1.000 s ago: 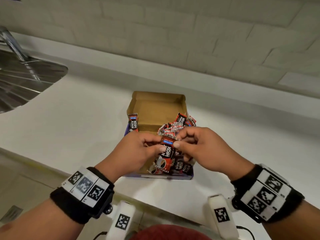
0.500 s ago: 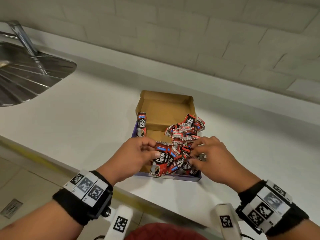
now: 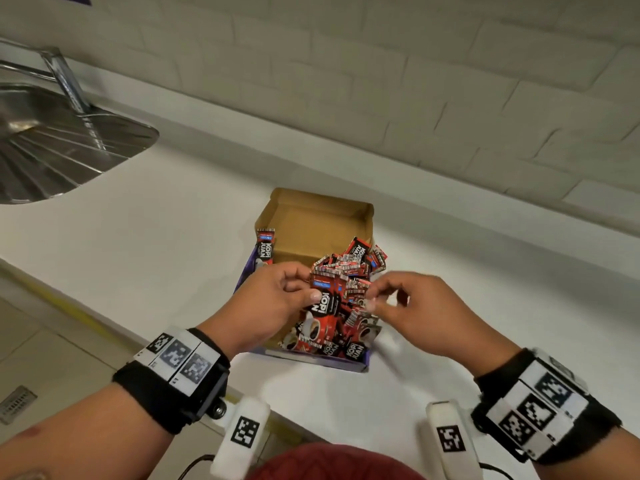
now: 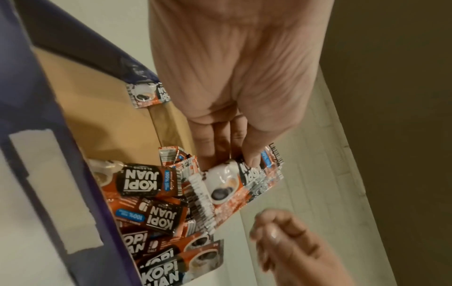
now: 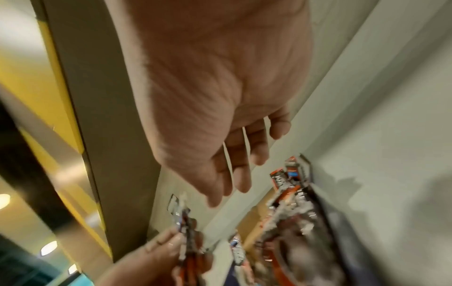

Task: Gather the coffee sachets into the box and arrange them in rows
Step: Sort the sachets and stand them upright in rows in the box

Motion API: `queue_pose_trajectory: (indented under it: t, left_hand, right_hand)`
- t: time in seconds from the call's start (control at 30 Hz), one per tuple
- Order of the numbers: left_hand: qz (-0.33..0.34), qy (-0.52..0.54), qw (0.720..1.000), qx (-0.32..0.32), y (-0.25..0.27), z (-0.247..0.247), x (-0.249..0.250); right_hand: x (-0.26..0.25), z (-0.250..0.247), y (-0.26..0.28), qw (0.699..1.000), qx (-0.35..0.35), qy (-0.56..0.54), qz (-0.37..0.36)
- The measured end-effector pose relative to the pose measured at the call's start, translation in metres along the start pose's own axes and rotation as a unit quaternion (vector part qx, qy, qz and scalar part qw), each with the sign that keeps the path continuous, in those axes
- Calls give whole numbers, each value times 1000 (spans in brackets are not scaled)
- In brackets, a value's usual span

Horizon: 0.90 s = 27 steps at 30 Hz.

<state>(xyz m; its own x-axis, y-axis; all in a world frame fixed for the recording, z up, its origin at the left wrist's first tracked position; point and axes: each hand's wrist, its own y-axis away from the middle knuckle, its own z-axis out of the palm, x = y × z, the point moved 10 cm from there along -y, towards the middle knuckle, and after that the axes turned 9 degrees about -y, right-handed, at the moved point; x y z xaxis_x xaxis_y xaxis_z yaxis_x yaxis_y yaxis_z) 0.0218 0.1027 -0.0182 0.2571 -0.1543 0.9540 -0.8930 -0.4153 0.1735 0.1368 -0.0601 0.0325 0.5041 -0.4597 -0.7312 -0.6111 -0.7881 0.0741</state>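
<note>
An open cardboard box [image 3: 313, 225] with purple outer walls stands on the white counter. Red and black coffee sachets [image 3: 349, 268] lie in a loose heap along its right side [image 4: 146, 195]. One sachet [image 3: 265, 245] stands against the left wall. My left hand [image 3: 311, 289] pinches a small stack of sachets [image 3: 325, 304] above the box, thumb on top [image 4: 252, 160]. My right hand [image 3: 375, 301] hovers just right of that stack over the heap. Its fingers [image 5: 240, 174] are loosely bent and hold nothing.
A steel sink [image 3: 52, 150] with a tap is set into the counter [image 3: 138, 237] at the far left. A tiled wall [image 3: 381, 81] runs behind the box. The counter's front edge passes just below my wrists, with floor tiles beyond it.
A second ago both hands pinched the stack. The right hand has let go, dipped to the heap and come back up empty. The left hand keeps hold of the stack.
</note>
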Motion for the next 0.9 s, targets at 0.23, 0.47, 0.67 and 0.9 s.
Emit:
queue_pose_trajectory:
  t: [0.23, 0.47, 0.67, 0.9]
  left_hand:
    - [-19, 3, 1000, -1, 6, -7, -14]
    - [-45, 26, 999, -8, 5, -8, -27]
    - [-56, 83, 995, -29, 3, 1, -22]
    - [-55, 76, 995, -41, 4, 4, -21]
  right_hand:
    - [35, 26, 10, 993, -51, 105, 24]
    - [32, 28, 9, 995, -26, 91, 15]
    - [17, 29, 4, 989, -52, 135, 3]
    - [34, 26, 2, 985, -66, 145, 58]
